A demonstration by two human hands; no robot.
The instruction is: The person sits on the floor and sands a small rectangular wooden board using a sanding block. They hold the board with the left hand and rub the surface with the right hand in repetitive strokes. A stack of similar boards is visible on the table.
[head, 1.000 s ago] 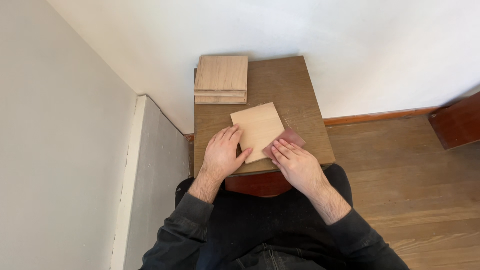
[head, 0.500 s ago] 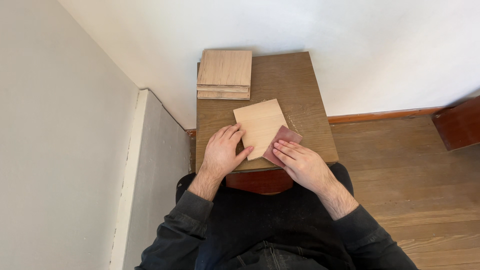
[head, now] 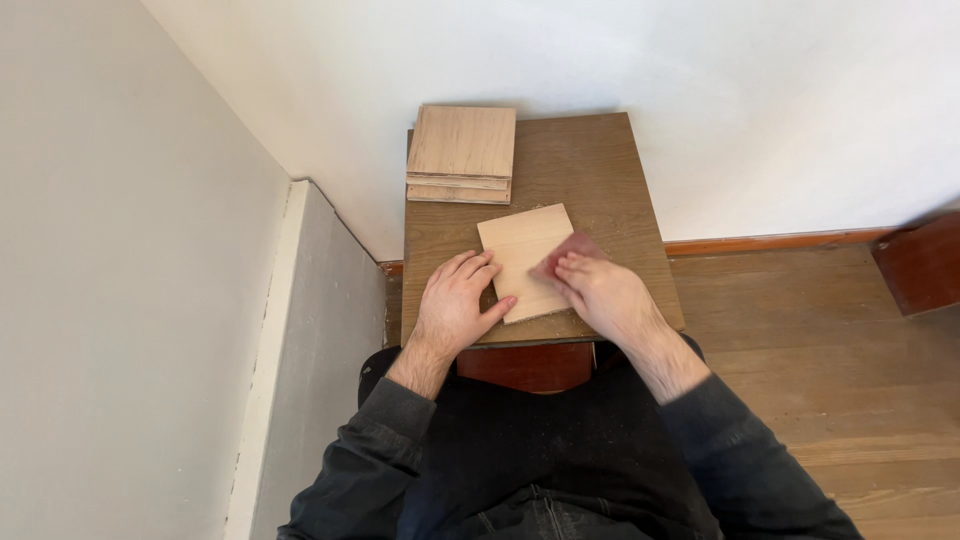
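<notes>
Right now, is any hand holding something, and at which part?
The right hand presses a reddish sandpaper piece on the pale square wooden board; the left hand steadies its left edge.

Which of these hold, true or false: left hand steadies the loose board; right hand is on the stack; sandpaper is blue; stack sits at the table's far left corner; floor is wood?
1. The left hand rests flat against the loose board. True.
2. The right hand is on the stack of boards. False: it presses the sandpaper at the loose board's right edge, apart from the stack.
3. The sandpaper is blue. False: it is reddish brown.
4. The stack sits at the far left corner of the table. True.
5. The floor is wood. True.
</notes>
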